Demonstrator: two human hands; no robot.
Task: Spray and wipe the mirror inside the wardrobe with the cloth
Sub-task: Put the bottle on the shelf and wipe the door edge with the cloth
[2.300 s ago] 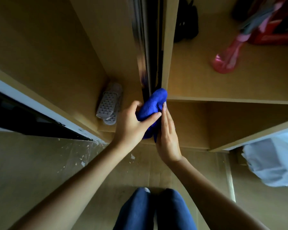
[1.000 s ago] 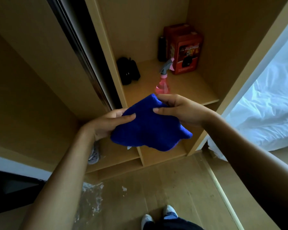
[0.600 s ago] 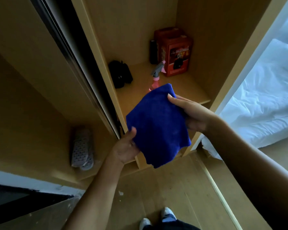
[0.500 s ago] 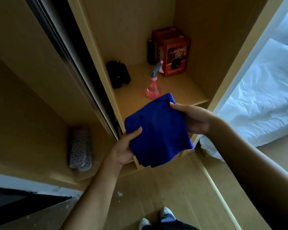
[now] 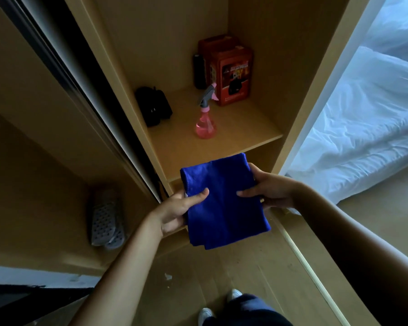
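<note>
A blue cloth [image 5: 224, 203], folded flat, is held between both hands in front of the wardrobe. My left hand [image 5: 174, 210] grips its left edge with the thumb on top. My right hand [image 5: 269, 189] grips its right edge. A pink spray bottle [image 5: 205, 123] with a grey trigger stands upright on the wooden shelf [image 5: 240, 130] behind the cloth, untouched. The mirror [image 5: 64, 55] shows only edge-on as a dark strip with a pale sliding panel, running diagonally at the upper left; its face is not visible.
A red box [image 5: 231, 74] and a dark cylinder [image 5: 198, 71] stand at the shelf's back; a black object [image 5: 153, 107] lies at its left. Grey slippers [image 5: 106, 222] sit in the left compartment. White bedding [image 5: 363, 128] lies to the right. My shoes [image 5: 222, 304] stand on the wooden floor.
The view rose from the wardrobe floor to the shelf. The cloth went from bunched against the panel edge to spread and folded flat, and both hands lowered it slightly below the shelf.
</note>
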